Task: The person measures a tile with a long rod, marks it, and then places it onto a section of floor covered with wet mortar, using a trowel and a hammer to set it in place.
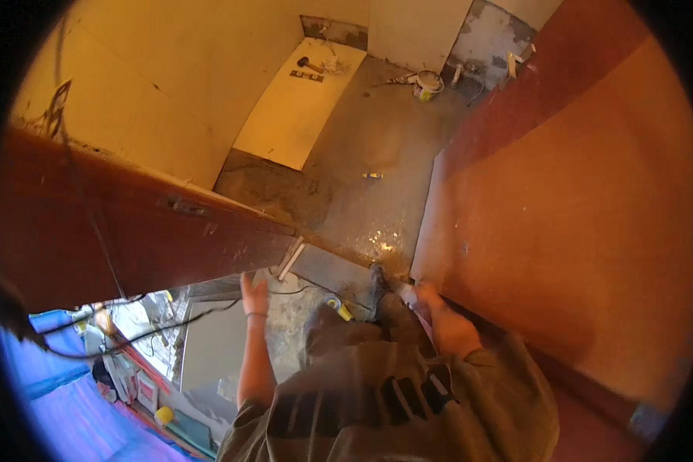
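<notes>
My left hand (255, 296) is raised against the lower edge of the dark wooden door frame (169, 223), its thumb and fingers apart. My right hand (430, 299) is closed low beside the near edge of the orange-brown door (547, 231). Something pale (406, 294) shows at its fingers, too small to make out. Between my arms, a yellow tool (337, 306) with a round part lies on the floor next to my leg. A dark shoe (376, 276) of mine stands at the threshold.
Beyond the doorway, a yellow-and-black handled tool (373, 175) lies on the concrete floor (369, 138). A hammer (308, 63) and a level (306, 75) rest on a pale board (296, 115). A bucket (427, 86) stands at the back. Black cables (154, 327) hang at left.
</notes>
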A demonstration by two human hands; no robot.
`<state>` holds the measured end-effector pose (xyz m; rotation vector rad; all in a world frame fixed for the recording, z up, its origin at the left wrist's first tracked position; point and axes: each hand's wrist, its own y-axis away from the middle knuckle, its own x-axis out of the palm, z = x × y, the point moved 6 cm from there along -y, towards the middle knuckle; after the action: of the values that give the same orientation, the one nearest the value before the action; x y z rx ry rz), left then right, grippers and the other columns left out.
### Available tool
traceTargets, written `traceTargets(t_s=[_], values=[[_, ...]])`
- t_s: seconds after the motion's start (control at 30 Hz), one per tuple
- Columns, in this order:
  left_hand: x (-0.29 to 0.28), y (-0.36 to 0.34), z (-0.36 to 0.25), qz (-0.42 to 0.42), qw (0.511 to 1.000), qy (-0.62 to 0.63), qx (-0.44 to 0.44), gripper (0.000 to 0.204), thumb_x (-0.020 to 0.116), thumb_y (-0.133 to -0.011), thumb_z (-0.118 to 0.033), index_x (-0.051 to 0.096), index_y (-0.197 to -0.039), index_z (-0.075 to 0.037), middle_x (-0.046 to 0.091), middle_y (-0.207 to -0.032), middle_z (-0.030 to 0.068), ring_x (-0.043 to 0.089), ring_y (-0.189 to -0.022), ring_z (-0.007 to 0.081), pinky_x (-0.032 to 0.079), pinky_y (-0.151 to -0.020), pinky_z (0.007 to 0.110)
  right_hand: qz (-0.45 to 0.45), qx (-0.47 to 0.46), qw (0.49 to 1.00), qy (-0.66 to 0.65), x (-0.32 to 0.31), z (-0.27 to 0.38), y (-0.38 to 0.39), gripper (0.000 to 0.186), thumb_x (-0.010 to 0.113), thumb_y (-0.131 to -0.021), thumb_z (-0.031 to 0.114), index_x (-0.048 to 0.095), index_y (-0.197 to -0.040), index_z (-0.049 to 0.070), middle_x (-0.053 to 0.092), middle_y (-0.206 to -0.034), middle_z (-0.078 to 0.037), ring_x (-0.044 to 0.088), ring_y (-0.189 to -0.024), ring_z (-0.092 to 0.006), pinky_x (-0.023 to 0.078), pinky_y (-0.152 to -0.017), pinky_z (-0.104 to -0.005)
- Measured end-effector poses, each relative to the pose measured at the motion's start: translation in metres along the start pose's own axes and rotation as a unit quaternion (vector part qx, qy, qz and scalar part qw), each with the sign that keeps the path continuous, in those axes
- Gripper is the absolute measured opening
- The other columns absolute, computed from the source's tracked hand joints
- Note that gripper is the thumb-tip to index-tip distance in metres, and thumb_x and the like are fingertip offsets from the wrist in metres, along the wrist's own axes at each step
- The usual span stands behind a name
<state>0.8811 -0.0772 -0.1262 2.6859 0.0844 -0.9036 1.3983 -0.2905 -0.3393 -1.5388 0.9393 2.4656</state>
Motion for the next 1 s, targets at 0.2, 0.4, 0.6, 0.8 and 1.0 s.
traceTargets(t_s=[0.2,0.4,0.6,0.8,1.0], values=[[-0.080,0.057,0.121,-0.114,0.925,0.209,-0.295,0.076,0.066,-0.082,-0.026,0.022,-0.143,-0.016,0.037,-0.140,0.0165,0.040,-0.123,0.0305,0.039,-0.092,0.051,-0.013,0.057,0.896,-0.440,-0.126,0.079,-0.119,0.025,0.066,-0.082,0.034,0.063,-0.093,0.011,0.060,-0.082,-0.002,0.056,-0.074,-0.0133,0.042,-0.057,-0.0300],[-0.024,0.088,0.116,-0.179,0.868,0.176,-0.429,0.068,0.061,-0.085,-0.032,0.022,-0.141,-0.025,0.049,-0.120,0.0104,0.054,-0.092,0.0272,0.043,-0.063,0.048,0.010,0.080,0.903,-0.421,-0.227,0.089,-0.196,0.031,0.066,-0.082,0.036,0.061,-0.099,0.010,0.059,-0.086,-0.001,0.055,-0.075,-0.0134,0.043,-0.058,-0.0306],[0.078,0.091,0.146,-0.136,0.748,0.206,-0.617,0.064,0.051,-0.088,-0.045,0.019,-0.141,-0.031,0.051,-0.113,0.0088,0.050,-0.094,0.0293,0.042,-0.061,0.045,0.083,0.073,0.915,-0.387,-0.236,0.080,-0.248,0.035,0.066,-0.082,0.037,0.061,-0.099,0.007,0.060,-0.082,-0.001,0.057,-0.075,-0.0145,0.045,-0.059,-0.0328],[0.145,-0.078,0.129,-0.140,0.816,0.261,-0.496,0.079,0.065,-0.080,-0.045,0.020,-0.143,-0.027,0.050,-0.109,0.0100,0.049,-0.089,0.0262,0.043,-0.058,0.042,0.113,0.066,0.978,-0.162,-0.227,0.050,-0.325,0.024,0.061,-0.084,0.031,0.065,-0.092,0.008,0.061,-0.075,-0.009,0.058,-0.067,-0.0177,0.046,-0.051,-0.0352],[0.188,-0.274,-0.166,0.035,0.992,0.019,-0.117,0.081,0.067,-0.079,-0.030,0.024,-0.141,-0.001,0.047,-0.131,0.0235,0.052,-0.112,0.0310,0.045,-0.088,0.035,0.063,-0.083,0.994,-0.042,-0.290,0.011,-0.447,0.029,0.055,-0.083,0.030,0.064,-0.101,0.010,0.063,-0.088,-0.012,0.061,-0.079,-0.0245,0.047,-0.064,-0.0434]])
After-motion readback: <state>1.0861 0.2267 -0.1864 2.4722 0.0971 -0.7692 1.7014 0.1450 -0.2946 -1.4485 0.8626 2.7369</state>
